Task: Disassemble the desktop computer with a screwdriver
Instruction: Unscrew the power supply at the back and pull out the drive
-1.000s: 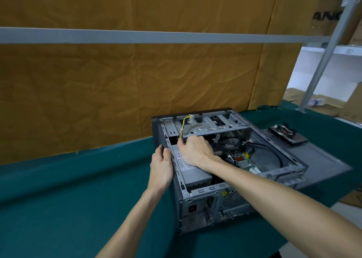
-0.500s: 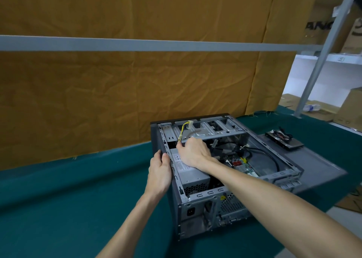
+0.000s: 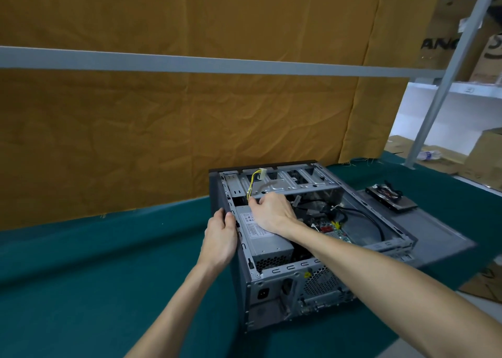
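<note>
Power supply (image 3: 267, 235), cables (image 3: 350, 216) crowd the case (image 3: 274, 298); right side seems freer.

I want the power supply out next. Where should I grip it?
Probably the power supply by its two long sides, coming from above: the computer case lies open upward, and the box's top face is exposed. Its near end sits against the rear panel.

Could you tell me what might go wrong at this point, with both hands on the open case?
1. The right hand reaches among cables beside the power supply; tugging the yellow cable rather than its plug could strain the wires.
2. The left hand rests on the computer case at its bare metal rim, which may have sharp edges.
3. The removed drive lies on the side panel and could slide if the case shifts.
</note>
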Available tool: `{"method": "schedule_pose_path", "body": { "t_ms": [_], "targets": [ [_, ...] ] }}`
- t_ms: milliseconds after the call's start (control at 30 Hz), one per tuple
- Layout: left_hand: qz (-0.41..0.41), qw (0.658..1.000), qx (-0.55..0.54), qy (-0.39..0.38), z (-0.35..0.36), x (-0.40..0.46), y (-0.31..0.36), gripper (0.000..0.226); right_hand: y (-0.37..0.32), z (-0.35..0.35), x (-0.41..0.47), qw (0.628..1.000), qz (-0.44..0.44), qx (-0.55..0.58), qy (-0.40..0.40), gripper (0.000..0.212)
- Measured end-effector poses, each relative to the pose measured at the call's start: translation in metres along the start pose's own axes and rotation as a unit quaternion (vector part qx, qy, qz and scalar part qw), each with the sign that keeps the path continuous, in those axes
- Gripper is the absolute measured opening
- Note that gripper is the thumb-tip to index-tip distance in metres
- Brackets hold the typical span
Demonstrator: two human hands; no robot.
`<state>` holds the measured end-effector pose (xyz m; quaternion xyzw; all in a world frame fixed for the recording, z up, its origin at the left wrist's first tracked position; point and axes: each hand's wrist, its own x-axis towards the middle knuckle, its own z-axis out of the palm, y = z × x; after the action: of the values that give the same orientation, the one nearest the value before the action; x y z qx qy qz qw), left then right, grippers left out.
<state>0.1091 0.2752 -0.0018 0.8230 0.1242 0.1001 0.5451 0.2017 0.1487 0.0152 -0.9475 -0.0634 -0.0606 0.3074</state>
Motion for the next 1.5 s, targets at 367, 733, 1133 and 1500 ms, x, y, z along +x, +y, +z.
{"method": "schedule_pose_path", "body": {
  "t_ms": [367,733,1133,1500],
  "targets": [
    [-0.01,1.0,-0.002,0.007,0.002,-0.002,0.003,0.049,0.022,-0.01,-0.005,0.998,0.036,0.036,0.022,0.059],
    [0.005,0.999,0.033,0.014,-0.002,-0.003,0.004,0.031,0.029,-0.034,-0.015,0.997,-0.029,-0.076,0.012,0.06],
    [0.105,0.974,0.184,0.079,-0.007,0.004,0.015,0.034,-0.012,-0.056,-0.012,0.932,0.089,-0.178,-0.302,0.131],
    [0.111,0.968,0.201,0.104,0.005,0.024,0.04,0.022,0.015,-0.123,0.006,0.979,-0.001,0.002,-0.202,0.092]
  ]
}}
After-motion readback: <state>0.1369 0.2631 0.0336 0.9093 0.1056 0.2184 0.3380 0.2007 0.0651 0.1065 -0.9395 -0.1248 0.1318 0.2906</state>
